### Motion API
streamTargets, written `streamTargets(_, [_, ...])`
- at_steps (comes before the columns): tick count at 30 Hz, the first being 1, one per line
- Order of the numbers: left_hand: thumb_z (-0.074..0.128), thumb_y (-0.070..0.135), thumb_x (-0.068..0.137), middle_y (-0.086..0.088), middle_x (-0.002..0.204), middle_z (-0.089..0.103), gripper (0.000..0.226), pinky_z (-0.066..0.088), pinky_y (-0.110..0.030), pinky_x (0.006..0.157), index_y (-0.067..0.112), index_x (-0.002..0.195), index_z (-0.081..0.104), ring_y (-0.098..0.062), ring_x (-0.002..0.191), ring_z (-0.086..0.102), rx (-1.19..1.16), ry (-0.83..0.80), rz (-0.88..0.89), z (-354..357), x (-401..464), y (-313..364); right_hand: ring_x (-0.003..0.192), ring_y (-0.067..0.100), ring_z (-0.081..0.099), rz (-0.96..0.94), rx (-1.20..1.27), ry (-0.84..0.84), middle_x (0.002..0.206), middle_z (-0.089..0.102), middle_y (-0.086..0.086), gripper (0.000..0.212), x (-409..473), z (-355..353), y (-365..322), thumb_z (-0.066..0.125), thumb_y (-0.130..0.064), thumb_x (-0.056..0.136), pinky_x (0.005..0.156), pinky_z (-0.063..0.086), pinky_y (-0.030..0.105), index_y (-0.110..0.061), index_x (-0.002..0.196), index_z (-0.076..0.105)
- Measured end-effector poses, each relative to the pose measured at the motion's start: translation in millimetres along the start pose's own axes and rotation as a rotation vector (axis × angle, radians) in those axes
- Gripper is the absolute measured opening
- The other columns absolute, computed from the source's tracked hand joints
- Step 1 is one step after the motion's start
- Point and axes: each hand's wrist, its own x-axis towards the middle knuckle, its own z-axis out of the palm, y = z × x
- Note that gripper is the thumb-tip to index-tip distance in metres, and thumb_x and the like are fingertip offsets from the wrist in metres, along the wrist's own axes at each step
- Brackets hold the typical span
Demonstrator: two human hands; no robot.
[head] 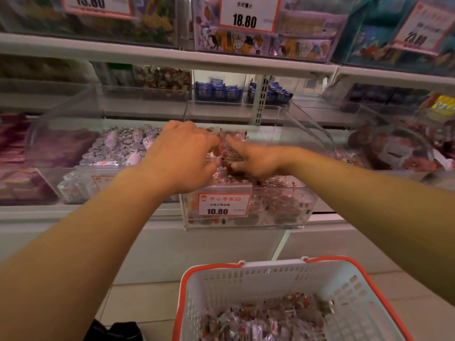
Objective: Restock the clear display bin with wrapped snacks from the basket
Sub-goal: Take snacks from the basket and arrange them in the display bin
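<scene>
— Where are your hands?
— Both are in the clear display bin (283, 212): your left hand (182, 153) curls onto the wrapped snacks (229, 148), your right hand (256, 161) pinches some.
— The basket (246, 279)?
— Near, below, holding more.

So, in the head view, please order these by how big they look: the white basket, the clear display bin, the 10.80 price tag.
1. White basket, though it sits nearest the camera, so its lead over the bin is unsure.
2. Clear display bin.
3. 10.80 price tag, clearly smallest.
</scene>
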Motion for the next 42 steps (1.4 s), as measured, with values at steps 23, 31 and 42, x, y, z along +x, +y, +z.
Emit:
streamTargets(23, [0.053, 0.033, 0.092, 0.003, 0.067, 0.062, 0.022, 0.048, -0.031, 0.053, 0.02, 0.077, 0.062, -0.017, 0.058, 0.055, -0.202, 0.26, 0.183, -23.9, -27.1, 61.8, 0.102, 0.014, 0.057, -0.331, -0.152, 1.058, 0.111, 0.065, -0.002, 0.028, -96.4, 13.6, -0.9, 0.042, -0.032, 0.103, 0.086, 0.045, 0.025, -0.019, 0.114, 0.064])
streamTargets(31, [0.053, 0.04, 0.092, -0.008, 0.119, 0.064, 0.026, 0.05, -0.038, 0.08, 0.021, 0.108, 0.062, -0.031, 0.099, 0.063, -0.16, -0.751, 0.102, 111.0, -109.0, 154.1, 0.098, 0.03, 0.065, 0.411, 0.411, 0.303, 0.104, 0.069, 0.011, 0.025, -165.8, 272.4, 111.3, 0.057, -0.025, 0.098, 0.078, 0.05, 0.038, -0.011, 0.118, 0.06])
streamTargets(42, [0.074, 0.041, 0.082, -0.013, 0.157, 0.022, 0.096, 0.034, -0.03, 0.105, 0.02, 0.155, 0.015, -0.031, 0.139, 0.033, -0.76, -0.815, -1.345, 289.3, -254.8, 205.4, 0.151, 0.036, -0.006, 1.009, 0.739, -0.249, 0.162, -0.023, 0.012, 0.15, -147.0, 404.1, 197.6, 0.091, -0.053, 0.057, 0.121, 0.019, 0.05, -0.026, 0.154, -0.02])
